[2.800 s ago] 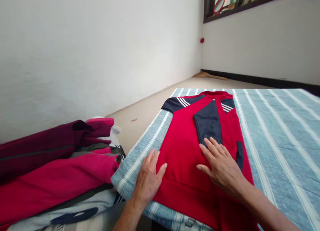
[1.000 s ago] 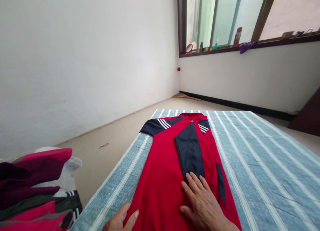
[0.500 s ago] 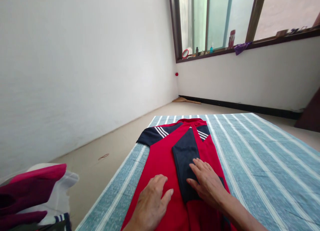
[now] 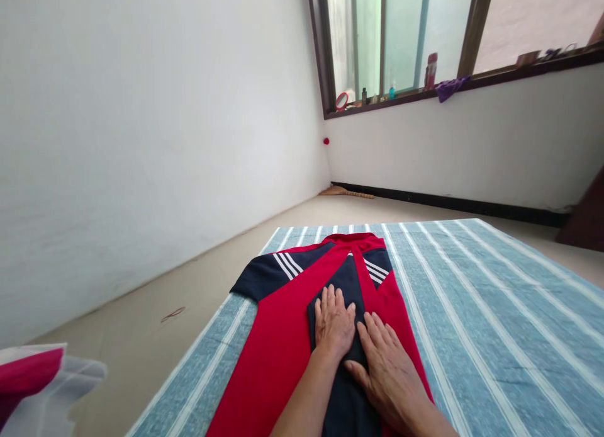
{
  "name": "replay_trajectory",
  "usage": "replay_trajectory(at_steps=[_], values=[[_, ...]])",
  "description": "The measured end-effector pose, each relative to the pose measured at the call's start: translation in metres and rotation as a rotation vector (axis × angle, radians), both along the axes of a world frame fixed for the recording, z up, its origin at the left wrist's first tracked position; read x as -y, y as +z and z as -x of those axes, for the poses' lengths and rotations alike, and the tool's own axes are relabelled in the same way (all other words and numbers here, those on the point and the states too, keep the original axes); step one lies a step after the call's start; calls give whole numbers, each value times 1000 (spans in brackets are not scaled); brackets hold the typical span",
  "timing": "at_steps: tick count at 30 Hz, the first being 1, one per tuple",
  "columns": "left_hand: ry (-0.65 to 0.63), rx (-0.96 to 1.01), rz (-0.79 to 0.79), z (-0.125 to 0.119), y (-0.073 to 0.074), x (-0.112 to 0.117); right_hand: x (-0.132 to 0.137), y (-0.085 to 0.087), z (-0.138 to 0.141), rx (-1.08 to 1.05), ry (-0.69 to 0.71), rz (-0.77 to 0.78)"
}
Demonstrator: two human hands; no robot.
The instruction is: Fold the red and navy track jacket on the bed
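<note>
A red and navy jacket (image 4: pixel 276 339) with white shoulder stripes lies flat on the striped blue cloth (image 4: pixel 476 311). Its collar points away from me. One navy sleeve is folded in across the body, and the other navy sleeve (image 4: pixel 259 278) sticks out to the left. My left hand (image 4: pixel 334 323) rests flat on the folded sleeve, fingers stretched forward. Just to its right and nearer to me, my right hand (image 4: pixel 389 368) lies with spread fingers over the sleeve's edge and the red body. Neither hand grips the fabric.
Pink and white clothes (image 4: pixel 51 386) sit at the lower left, cut off by the frame. A thin brown loop (image 4: pixel 173 314) lies on the floor. By the corner is a broom (image 4: pixel 346 191). Bottles and a small round mirror (image 4: pixel 342 101) line the window sill.
My left hand has moved forward and right, from the red body onto the folded navy sleeve. My right hand has stayed near the sleeve. The view has shifted slightly.
</note>
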State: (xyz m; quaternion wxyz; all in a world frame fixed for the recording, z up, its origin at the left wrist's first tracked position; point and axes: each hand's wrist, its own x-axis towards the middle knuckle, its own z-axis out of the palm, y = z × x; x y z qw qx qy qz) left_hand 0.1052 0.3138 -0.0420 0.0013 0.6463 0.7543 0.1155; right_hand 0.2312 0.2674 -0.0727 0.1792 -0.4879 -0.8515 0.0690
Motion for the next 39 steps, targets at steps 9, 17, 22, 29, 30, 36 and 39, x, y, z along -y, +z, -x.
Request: replay_trajectory(at_steps=[9,17,22,29,30,36,39], values=[[-4,-166,107,1,3,-1,-1,-1,0,-65,9,25],[-45,-127,88,4,3,0,-17,12,-9,-614,-50,108],[-54,-95,80,5,-3,0,-85,44,-16,-885,-142,307],[-29,-90,122,2,-2,0,-213,45,12,-930,-283,484],[-27,-83,130,2,-2,1,-226,44,16,-933,-301,507],[-38,-29,55,5,-13,1,-267,38,33,-896,-374,533],[-48,-1,21,7,-19,1,-276,37,32,-866,-363,463]])
